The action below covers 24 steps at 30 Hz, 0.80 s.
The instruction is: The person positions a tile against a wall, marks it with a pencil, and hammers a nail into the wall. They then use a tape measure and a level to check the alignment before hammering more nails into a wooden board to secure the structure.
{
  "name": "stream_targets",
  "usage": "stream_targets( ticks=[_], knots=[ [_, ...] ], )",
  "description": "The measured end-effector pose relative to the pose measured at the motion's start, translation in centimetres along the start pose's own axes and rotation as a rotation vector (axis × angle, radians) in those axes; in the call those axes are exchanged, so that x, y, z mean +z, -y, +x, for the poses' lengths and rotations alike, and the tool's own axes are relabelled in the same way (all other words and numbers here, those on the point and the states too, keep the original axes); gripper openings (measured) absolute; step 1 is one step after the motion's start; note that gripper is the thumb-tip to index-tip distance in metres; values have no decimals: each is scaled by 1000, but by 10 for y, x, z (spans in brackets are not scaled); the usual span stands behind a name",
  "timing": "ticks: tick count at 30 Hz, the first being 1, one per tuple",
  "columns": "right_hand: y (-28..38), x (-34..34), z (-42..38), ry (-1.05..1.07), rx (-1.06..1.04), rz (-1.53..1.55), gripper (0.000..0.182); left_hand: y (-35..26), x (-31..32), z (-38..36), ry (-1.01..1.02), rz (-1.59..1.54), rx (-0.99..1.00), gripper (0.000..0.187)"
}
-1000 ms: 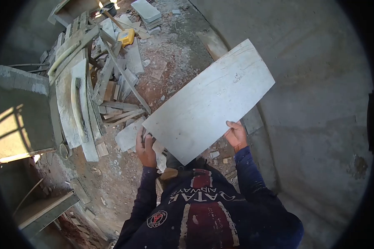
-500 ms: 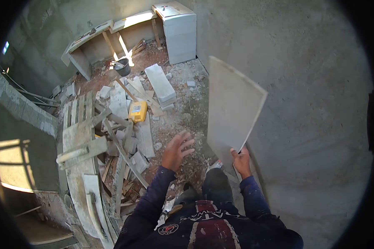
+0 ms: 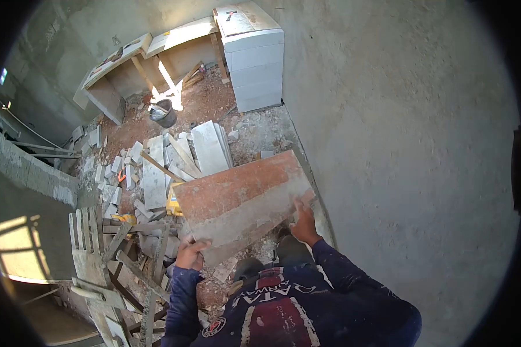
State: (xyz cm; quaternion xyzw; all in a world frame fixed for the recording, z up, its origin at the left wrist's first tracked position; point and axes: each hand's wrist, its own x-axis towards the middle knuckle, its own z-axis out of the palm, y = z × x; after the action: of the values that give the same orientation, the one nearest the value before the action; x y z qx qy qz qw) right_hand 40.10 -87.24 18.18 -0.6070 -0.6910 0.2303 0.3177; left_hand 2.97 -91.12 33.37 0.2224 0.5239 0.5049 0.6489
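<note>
Rectangular slab (image 3: pixel 240 199) mid-frame, turned since earlier to its reddish face, left hand (image 3: pixel 190 254) rejoining right hand (image 3: pixel 304 223), fingers of both clamped on its edges

I have both arms out ahead of the torso (image 3: pixel 278 315), held low and well apart, each in a long dark-blue sleeve. My left grip (image 3: pixel 190 254) sits lower on the feed and nearer the body, its forearm (image 3: pixel 182 301) rising almost straight up the view and its thumb (image 3: pixel 200 246) stretched inward. My right grip (image 3: pixel 304 224) is a little farther forward, the wrist (image 3: pixel 314 239) slightly bent, with its forearm (image 3: pixel 344 263) slanting in from the right shoulder (image 3: pixel 399 312). Both are closed in a hold. Between the arms, I see both legs (image 3: pixel 294 254).
</note>
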Motion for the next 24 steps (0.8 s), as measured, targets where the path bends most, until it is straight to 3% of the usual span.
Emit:
stream_targets(
  ticks=[1,2,4,6,8,10,14,17,21,24],
  knots=[
    [-8,-9,18,-13,181,189,71,0,3,2,3,3,40,31],
    [-19,-17,44,14,166,186,71,-2,10,8,-5,7,85,33],
    [-6,-42,114,220,1181,1027,80,-14,19,25,-61,-3,95,35],
    [-23,-42,176,338,1148,1126,86,-25,34,55,-97,-43,154,40],
    [-24,-28,230,277,1021,1516,91,-27,37,85,-110,-95,170,45],
    [-39,-4,290,200,1016,1563,95,-24,33,129,-122,-135,179,55],
    [-63,27,404,56,904,1571,99,-49,51,239,-93,-7,209,53],
    [-48,12,486,105,867,1644,107,-100,70,331,-184,625,250,33],
    [-68,16,572,-18,936,1563,110,-140,88,421,-171,642,173,31],
    [-75,10,631,-112,1010,1654,115,-171,95,481,-117,852,301,29]
  ],
)
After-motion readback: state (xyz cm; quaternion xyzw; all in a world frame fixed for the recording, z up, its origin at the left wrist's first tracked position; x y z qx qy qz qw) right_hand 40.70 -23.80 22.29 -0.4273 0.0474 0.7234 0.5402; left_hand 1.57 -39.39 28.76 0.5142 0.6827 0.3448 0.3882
